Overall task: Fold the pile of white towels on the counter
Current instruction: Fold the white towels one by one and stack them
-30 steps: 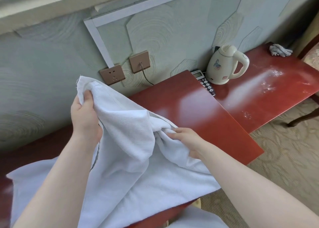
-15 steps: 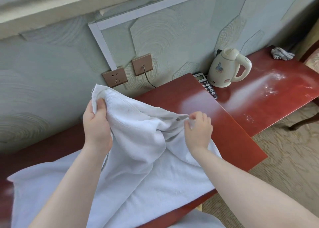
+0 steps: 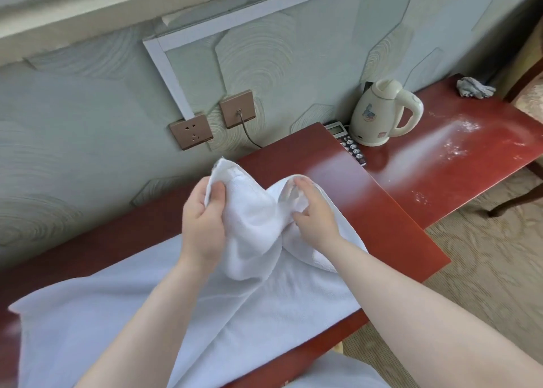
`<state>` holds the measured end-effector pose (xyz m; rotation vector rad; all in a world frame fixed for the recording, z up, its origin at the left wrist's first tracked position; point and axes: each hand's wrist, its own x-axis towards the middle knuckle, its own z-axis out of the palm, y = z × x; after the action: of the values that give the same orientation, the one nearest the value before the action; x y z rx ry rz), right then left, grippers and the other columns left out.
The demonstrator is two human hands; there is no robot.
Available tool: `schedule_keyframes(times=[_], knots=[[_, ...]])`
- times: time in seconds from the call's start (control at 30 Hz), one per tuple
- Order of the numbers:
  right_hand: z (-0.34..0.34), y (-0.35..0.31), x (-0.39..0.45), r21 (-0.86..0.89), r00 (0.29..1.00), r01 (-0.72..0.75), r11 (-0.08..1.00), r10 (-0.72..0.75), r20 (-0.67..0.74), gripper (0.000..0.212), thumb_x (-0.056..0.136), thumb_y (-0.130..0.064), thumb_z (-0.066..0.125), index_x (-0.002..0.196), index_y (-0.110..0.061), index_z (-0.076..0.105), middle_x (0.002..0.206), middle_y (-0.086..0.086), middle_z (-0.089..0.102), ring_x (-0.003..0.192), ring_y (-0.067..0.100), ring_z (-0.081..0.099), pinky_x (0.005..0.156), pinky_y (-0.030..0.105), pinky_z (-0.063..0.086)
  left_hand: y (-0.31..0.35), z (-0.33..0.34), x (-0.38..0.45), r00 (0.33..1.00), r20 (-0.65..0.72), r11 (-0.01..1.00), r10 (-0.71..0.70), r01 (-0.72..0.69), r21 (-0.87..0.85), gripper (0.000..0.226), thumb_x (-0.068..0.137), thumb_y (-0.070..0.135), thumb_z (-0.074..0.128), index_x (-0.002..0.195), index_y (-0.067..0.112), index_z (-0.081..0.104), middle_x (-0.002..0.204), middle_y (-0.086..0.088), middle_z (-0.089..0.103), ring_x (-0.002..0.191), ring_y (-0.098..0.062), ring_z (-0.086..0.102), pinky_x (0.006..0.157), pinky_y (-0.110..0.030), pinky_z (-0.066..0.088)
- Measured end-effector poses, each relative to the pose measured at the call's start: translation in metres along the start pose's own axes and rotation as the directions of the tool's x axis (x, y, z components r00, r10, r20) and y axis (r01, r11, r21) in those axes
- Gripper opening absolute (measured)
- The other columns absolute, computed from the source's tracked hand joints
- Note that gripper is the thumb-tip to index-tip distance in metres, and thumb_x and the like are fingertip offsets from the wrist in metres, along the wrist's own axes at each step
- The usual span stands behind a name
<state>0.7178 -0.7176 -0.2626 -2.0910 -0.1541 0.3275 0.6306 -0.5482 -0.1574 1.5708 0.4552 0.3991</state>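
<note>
A white towel [image 3: 255, 229] is bunched and lifted above the red counter [image 3: 390, 220], its lower part draped over another white towel [image 3: 97, 314] that lies spread flat across the counter's left half. My left hand [image 3: 202, 220] grips the raised towel's upper left corner, thumb on the cloth. My right hand [image 3: 314, 211] pinches a fold of the same towel's upper edge, close to my left hand. Both forearms reach in from the bottom of the view.
A cream electric kettle [image 3: 379, 114] and a black calculator [image 3: 351, 147] stand at the back of the counter by the wall. A grey rag [image 3: 474, 87] lies at the far right end. Two wall sockets [image 3: 191, 131] sit above the counter; patterned carpet and a chair leg are on the right.
Both hands have come lower and closer together over the counter. My right hand slid up along the towel's edge to a fold near my left hand, and the towel is more bunched.
</note>
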Motion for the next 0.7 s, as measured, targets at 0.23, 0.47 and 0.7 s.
schedule_keyframes(times=[0.23,0.47,0.7], knots=[[-0.056,0.061,-0.093,-0.171,0.915,-0.364,0.916,0.318,-0.247,0.018,0.090,-0.023,0.055,0.107,-0.029,0.055,0.109,-0.016,0.060,0.092,0.011,0.056,0.072,0.030,0.041,-0.037,0.047,-0.051,0.999,0.024,0.984,0.025,-0.029,0.177,0.016,0.092,0.033,0.043,0.091,0.027,0.057,0.071,0.019,0.055,0.064,0.001,0.046,0.061,-0.012,0.038],[-0.091,0.071,-0.130,-0.613,0.954,-0.231,0.755,0.300,0.010,0.029,0.086,-0.056,0.053,0.090,-0.027,0.051,0.092,-0.009,0.054,0.093,0.018,0.052,0.074,0.034,0.043,-0.053,0.073,-0.096,1.000,-0.020,0.965,0.008,-0.003,0.263,0.029,0.086,0.014,0.040,0.097,0.034,0.058,0.088,0.017,0.063,0.084,-0.005,0.058,0.072,-0.023,0.044],[-0.134,0.055,-0.140,-0.113,0.947,0.070,0.991,-0.031,0.321,0.019,0.085,-0.038,0.069,0.079,-0.027,0.055,0.067,-0.011,0.042,0.064,0.006,0.039,0.062,0.025,0.034,-0.048,0.098,-0.116,0.984,-0.057,0.971,-0.169,0.176,0.164,0.015,0.100,0.027,0.053,0.095,0.029,0.067,0.091,0.012,0.067,0.086,-0.002,0.061,0.077,-0.015,0.047]])
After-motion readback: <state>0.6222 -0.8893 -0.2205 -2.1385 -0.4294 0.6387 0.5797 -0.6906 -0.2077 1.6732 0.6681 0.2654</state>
